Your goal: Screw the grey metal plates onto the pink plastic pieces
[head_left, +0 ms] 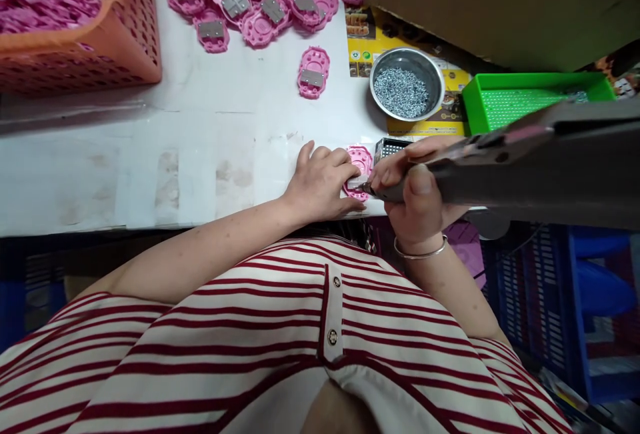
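Near the table's front edge lies a pink plastic part (360, 157) with a metal plate across its lower half. My left hand (325, 181) rests at its left side, with thumb and index finger holding it against the table. My right hand (415, 194) is wrapped round a dark, long electric screwdriver (470, 177). The tool's tip points left and meets the part by the metal plate. Just behind my right hand sits a small metal box (391, 148), partly hidden.
A steel bowl of small screws (407, 84) and a green tray (475, 104) stand behind the tool. One pink part (314, 73) lies apart from a pile (260, 21). An orange basket (130, 27) is far left, a cardboard box (500, 7) back right.
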